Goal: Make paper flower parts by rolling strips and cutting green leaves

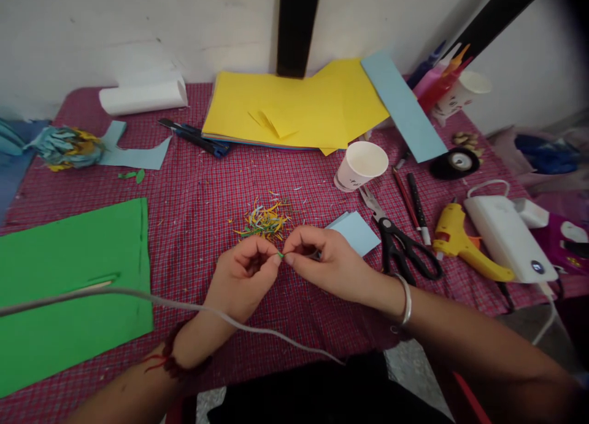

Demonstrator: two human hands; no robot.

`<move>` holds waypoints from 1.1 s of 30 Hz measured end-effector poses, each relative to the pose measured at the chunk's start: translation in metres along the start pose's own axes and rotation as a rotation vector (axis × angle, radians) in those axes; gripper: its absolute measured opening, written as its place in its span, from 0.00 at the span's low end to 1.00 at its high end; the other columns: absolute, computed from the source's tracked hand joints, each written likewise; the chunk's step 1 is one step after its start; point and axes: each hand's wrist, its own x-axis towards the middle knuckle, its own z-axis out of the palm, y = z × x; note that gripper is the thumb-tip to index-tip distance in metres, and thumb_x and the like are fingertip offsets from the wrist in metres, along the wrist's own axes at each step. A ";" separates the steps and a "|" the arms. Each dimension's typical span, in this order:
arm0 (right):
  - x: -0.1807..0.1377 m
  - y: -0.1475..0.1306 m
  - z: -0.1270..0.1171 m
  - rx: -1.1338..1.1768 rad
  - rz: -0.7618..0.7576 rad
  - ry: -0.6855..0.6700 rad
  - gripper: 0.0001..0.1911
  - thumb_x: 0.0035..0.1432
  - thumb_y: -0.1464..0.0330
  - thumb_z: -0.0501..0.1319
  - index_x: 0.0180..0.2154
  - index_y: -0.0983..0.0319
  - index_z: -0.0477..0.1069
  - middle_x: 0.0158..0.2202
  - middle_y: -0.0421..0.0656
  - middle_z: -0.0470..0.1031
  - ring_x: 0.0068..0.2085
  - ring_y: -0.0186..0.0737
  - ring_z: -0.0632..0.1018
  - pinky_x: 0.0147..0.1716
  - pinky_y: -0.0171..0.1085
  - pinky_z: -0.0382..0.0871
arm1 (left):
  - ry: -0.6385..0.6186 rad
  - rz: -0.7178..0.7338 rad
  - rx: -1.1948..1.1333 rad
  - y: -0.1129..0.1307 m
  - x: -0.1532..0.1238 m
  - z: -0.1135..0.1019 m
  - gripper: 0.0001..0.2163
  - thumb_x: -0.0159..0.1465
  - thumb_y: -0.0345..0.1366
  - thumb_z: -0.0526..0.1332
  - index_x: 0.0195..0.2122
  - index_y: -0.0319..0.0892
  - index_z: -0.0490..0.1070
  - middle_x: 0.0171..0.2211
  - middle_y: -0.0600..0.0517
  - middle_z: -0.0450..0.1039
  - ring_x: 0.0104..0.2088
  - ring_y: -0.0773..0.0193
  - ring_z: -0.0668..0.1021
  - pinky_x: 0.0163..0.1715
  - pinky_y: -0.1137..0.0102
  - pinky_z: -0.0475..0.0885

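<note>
Thumb and fingertips of my left hand [242,277] and of my right hand [329,261] meet at the middle of the table. Between them they pinch a tiny green piece of paper [280,254], mostly hidden by the fingers. Just beyond the hands lies a small heap of thin yellow, green and pale blue paper shreds [264,220]. Cut light blue paper pieces [356,232] lie beside my right hand, partly behind it. Black-handled scissors [389,227] rest to the right, blades pointing away. A large green sheet [69,252] lies to the left.
Yellow sheets [294,105] and a white roll [142,97] lie at the back. A paper cup [361,165], yellow glue gun [460,240] and white power bank [508,237] stand rightward. A paper flower [69,146] lies far left. A grey cord [184,304] crosses over my left wrist.
</note>
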 end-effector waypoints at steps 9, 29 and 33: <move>-0.005 0.003 -0.001 -0.662 -0.362 0.046 0.07 0.59 0.76 0.56 0.29 0.63 0.68 0.26 0.38 0.68 0.29 0.33 0.67 0.30 0.35 0.57 | -0.026 -0.184 -0.211 -0.016 -0.001 0.003 0.05 0.55 0.34 0.62 0.24 0.40 0.70 0.15 0.59 0.61 0.16 0.75 0.59 0.15 0.77 0.54; 0.003 -0.003 -0.003 0.481 0.377 -0.144 0.03 0.61 0.74 0.54 0.36 0.64 0.66 0.24 0.36 0.71 0.23 0.28 0.72 0.26 0.30 0.70 | 0.123 0.266 0.389 -0.007 0.001 -0.004 0.05 0.55 0.30 0.61 0.23 0.42 0.71 0.20 0.55 0.69 0.22 0.69 0.69 0.23 0.73 0.63; 0.003 -0.002 -0.008 0.606 0.429 -0.205 0.07 0.65 0.71 0.52 0.36 0.64 0.66 0.24 0.37 0.73 0.23 0.27 0.74 0.26 0.29 0.70 | 0.141 0.313 0.430 -0.010 -0.001 -0.006 0.04 0.57 0.30 0.60 0.25 0.43 0.71 0.23 0.54 0.71 0.24 0.67 0.71 0.25 0.72 0.64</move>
